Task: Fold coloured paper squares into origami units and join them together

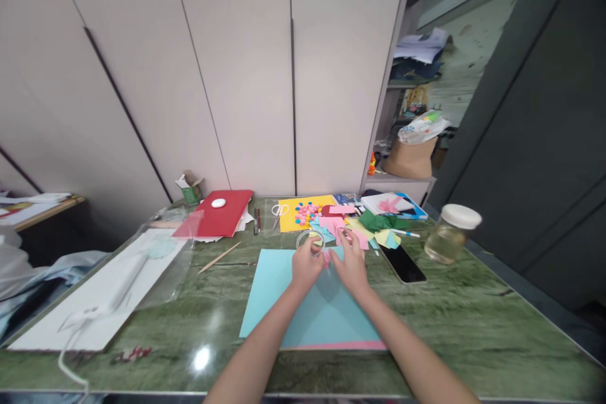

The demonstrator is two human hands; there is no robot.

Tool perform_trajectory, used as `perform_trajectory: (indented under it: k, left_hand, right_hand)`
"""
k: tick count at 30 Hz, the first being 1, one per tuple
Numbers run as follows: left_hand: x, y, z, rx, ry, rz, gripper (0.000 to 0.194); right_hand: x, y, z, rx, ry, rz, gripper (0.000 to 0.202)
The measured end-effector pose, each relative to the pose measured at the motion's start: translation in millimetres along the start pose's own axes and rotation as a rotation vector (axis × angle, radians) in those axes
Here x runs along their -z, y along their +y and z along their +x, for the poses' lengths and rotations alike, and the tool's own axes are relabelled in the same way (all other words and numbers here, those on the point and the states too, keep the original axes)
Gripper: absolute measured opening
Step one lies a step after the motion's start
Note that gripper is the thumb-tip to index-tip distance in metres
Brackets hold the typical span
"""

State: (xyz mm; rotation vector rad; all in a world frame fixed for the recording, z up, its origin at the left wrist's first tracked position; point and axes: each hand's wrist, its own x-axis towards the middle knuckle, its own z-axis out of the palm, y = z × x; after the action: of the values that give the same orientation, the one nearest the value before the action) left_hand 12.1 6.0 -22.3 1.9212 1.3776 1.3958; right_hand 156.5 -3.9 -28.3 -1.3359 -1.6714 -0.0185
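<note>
Over a light blue sheet of paper (pixel 274 290), my left hand (pixel 307 262) and my right hand (pixel 350 260) are close together with fingers bent. Between their fingertips is a small pink paper piece (pixel 326 257), pinched from both sides; its exact shape is too small to tell. A clear ring, like a roll of tape (pixel 299 238), shows just behind my left fingers. Pink paper pieces (pixel 331 223) lie past my right fingertips. The blue sheet rests on a pink sheet (pixel 350 346), whose edge shows along the front.
Beyond are coloured pompoms (pixel 307 212) on yellow paper (pixel 288 222), scissors (pixel 279 210) and green paper (pixel 379 221). A phone (pixel 402 263) and a lidded jar (pixel 447 240) stand right. A wooden stick (pixel 219 257), a red folder (pixel 222 211) and a glue gun (pixel 120 287) lie left.
</note>
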Motion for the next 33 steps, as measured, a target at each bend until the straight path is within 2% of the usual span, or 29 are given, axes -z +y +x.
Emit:
perform_trajectory:
  k: [5, 9, 16, 20, 24, 28, 33]
  left_hand:
    - [4.5, -3.6, 1.1, -0.017, -0.004, 0.035, 0.035]
    - [3.3, -3.0, -0.9, -0.048, -0.025, 0.071, 0.033]
    - [2.7, 1.2, -3.7, -0.119, -0.044, 0.16, 0.031]
    - [3.2, 1.6, -3.5, -0.184, -0.082, 0.214, 0.018]
    - [2.3, 0.4, -3.7, -0.226, -0.1, 0.249, 0.024]
    - [1.4, -0.8, -3.8, -0.229, -0.066, 0.258, 0.021]
    - [1.0, -0.9, -3.4, -0.224, -0.018, 0.252, 0.03]
  right_hand:
    - [5.5, 6.1, 4.6, 0.137, -0.058, -0.001, 0.025]
    - [5.4, 1.7, 1.8, 0.2, -0.091, -0.032, 0.021]
    - [5.2, -4.5, -1.0, 0.207, -0.078, -0.087, 0.011]
    - [5.8, -6.3, 0.4, 0.21, -0.095, -0.095, 0.007]
    - [5.5, -5.0, 1.2, 0.187, -0.087, -0.103, 0.006]
    - [5.6, -1.9, 1.4, 0.167, -0.065, -0.107, 0.016]
    - [6.0, -2.8, 0.1, 0.189, -0.09, -0.099, 0.009]
